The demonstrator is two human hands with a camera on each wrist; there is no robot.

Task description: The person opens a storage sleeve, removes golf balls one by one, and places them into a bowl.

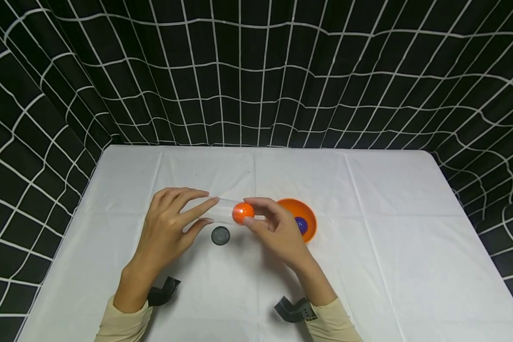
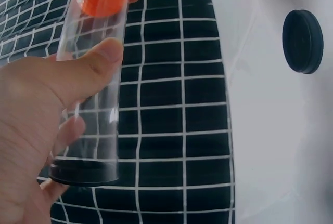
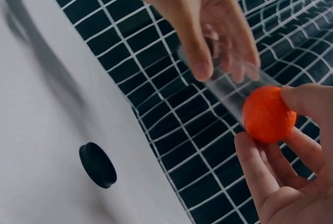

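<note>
My left hand (image 1: 167, 223) grips a clear plastic tube (image 2: 99, 104) between thumb and fingers. The tube has a black closed end (image 2: 83, 172) near the left hand. At the opposite, open end sits an orange ball (image 1: 242, 213), partly inside the mouth. My right hand (image 1: 280, 231) pinches this ball with thumb and fingertips, as the right wrist view also shows around the ball (image 3: 269, 114). Below the tube in the head view, a round black cap (image 1: 220, 235) lies on the white table.
An orange bowl (image 1: 311, 214) stands just right of the right hand, with a purple ball (image 1: 301, 224) inside, partly hidden by that hand. The white cloth-covered table (image 1: 389, 247) reaches back to a dark curtain with white netting (image 1: 256, 85).
</note>
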